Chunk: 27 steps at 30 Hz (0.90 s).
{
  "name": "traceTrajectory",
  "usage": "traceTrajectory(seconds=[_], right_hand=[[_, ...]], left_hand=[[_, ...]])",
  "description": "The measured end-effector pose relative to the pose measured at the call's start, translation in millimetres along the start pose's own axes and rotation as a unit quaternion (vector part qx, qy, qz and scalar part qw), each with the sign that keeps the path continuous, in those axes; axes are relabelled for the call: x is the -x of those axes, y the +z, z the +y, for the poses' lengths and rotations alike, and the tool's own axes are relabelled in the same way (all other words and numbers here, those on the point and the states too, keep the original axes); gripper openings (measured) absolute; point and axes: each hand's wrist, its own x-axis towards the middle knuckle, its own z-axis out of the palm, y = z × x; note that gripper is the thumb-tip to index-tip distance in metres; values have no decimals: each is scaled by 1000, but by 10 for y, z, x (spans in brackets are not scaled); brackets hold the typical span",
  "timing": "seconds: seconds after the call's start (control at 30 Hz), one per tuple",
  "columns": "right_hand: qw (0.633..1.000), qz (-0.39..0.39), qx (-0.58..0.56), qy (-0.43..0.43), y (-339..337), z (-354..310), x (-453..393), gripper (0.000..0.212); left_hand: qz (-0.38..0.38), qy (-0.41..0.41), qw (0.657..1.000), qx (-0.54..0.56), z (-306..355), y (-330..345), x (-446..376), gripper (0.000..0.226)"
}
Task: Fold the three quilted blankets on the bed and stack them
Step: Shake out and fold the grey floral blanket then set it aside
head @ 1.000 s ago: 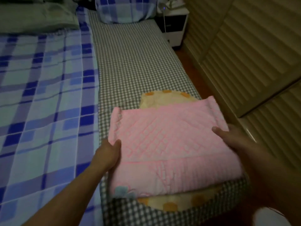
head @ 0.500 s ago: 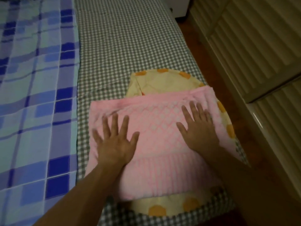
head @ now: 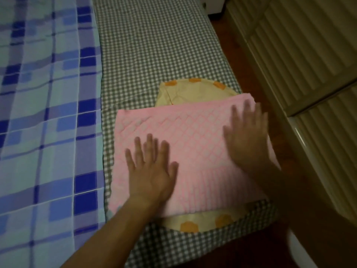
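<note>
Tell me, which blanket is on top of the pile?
The pink quilted blanket is on top, with both hands pressing flat on it. The yellow blanket with orange dots lies underneath, only its edges peeking out at the far and near sides.

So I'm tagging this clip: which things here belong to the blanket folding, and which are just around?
Part of the job:
pink quilted blanket, folded, on top
yellow blanket with orange dots beneath it
left hand and right hand, flat on the pink one

Just around:
green checked sheet
blue plaid sheet
slatted doors
</note>
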Motion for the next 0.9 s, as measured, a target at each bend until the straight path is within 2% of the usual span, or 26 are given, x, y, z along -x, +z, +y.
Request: traceTrajectory(seconds=[0.07,0.1,0.2,0.3,0.4,0.5,0.53,0.57,0.63,0.7,0.77,0.83,0.9], right_hand=[[996,-18,7,-93,126,-192,604,65],[996,-31,6,-88,256,-104,776,65],[999,-39,13,-13,653,455,805,65],[994,-99,6,-34,779,536,671,66],[991,-125,18,-34,660,503,630,68],[986,-154,41,43,201,314,673,63],[987,-140,36,75,27,142,705,59],[989,-120,19,87,-153,-105,740,55],[994,-88,-48,35,-442,-765,809,48],[987,-81,-135,-40,-674,-1618,885,44],[962,-147,-219,-74,-841,-2546,1015,44],[934,-229,-254,-102,-953,-3462,1185,44],[912,-283,-268,-132,-972,-4342,1359,45]], left_hand=[[-32,20,999,22,222,170,140,68],[-55,11,998,16,200,273,159,68],[-58,4,998,-29,-217,518,130,69],[-58,33,997,-31,-500,554,103,67],[-82,35,996,-17,-569,438,180,65],[-164,-40,985,27,-967,233,444,65],[-205,-75,975,45,-1166,146,563,63],[-242,-117,960,72,-1364,39,702,59],[-291,-195,927,137,-1756,-209,1086,49],[-282,-276,893,218,-2242,-407,1535,48],[-242,-350,856,295,-2901,-455,1987,58],[-197,-430,785,399,-3589,-525,2357,60],[-118,-508,661,540,-4190,-718,2673,36]])
